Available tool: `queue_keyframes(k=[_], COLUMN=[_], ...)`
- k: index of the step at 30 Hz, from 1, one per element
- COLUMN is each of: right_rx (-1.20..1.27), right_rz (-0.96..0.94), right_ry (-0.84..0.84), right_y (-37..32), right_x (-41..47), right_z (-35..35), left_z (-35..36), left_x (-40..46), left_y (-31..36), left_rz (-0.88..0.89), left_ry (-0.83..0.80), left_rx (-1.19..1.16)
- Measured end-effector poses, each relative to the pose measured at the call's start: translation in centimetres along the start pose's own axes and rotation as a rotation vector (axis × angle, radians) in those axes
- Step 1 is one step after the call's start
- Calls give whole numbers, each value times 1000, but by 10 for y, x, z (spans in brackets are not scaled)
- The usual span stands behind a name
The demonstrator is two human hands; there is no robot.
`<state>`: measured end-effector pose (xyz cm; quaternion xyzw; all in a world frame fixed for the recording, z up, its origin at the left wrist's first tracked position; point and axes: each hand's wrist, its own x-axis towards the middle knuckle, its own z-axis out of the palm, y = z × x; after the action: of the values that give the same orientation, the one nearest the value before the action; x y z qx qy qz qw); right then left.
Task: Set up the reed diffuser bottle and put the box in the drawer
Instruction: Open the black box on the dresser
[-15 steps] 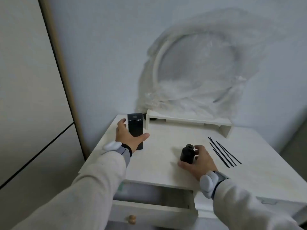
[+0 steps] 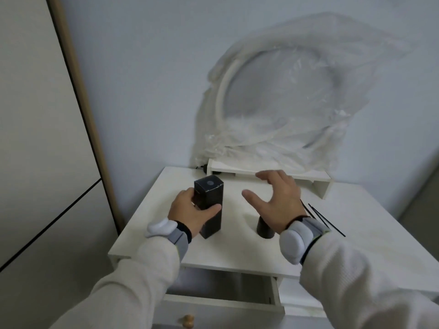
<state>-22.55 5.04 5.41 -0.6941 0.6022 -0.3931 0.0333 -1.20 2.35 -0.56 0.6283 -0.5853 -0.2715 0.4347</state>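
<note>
You're at a white dresser top (image 2: 237,252) w/ a plastic-wrapped round mirror (image 2: 280,100) leaning on the wall behind it, sat on a low white riser shelf (image 2: 268,170) at the back, prob. parked there out of the way. Below the front edge the drawer (image 2: 221,298) is pulled open, wooden knob (image 2: 188,321) showing, so it looks ready to take the box w/o another step. Your left hand (image 2: 190,213) is wrapped round the tall black box (image 2: 209,208), thumb across the front face, fingers behind; box is upright near the left-centre of the top, and whether its base touches the surface or is just lifted I can't tell. That grip at mid-height suits carrying it down to the drawer. Your right hand (image 2: 276,205) is spread, fingers straight-ish, holding nothing, hovering above the small black diffuser bottle (image 2: 264,227), which stands upright on the top, partly hidden by your wrist; box and bottle are near but apart. The thin black reeds (image 2: 325,220) lie flat in a loose bunch just right of that wrist, not yet in the bottle, so setup isn't done. Judgement: box goes in drawer next, reeds after; watch your right sleeve (image 2: 356,281) doesn't clip the bottle.
</note>
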Motion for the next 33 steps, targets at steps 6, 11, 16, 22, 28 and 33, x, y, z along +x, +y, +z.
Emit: queue_keyframes(k=[6, 11, 16, 22, 28, 33], right_rx=[-9, 49, -246, -564, -785, -718], right_rz=[40, -101, -256, -366, -431, -429], right_ry=[-227, -373, -588, -861, -878, -848], right_y=[-22, -35, -59, -98, -104, -111], right_x=[3, 17, 53, 72, 79, 69], right_z=[-1, -11, -25, -37, -11, -9], left_z=[26, 24, 6, 1, 1, -6], left_x=[-28, -28, -19, -11, -4, -3], left_y=[13, 15, 18, 23, 20, 18], left_rz=[80, 73, 25, 24, 14, -15], left_ry=[12, -39, -225, -360, -390, -391], left_rx=[33, 8, -1, 62, 111, 100])
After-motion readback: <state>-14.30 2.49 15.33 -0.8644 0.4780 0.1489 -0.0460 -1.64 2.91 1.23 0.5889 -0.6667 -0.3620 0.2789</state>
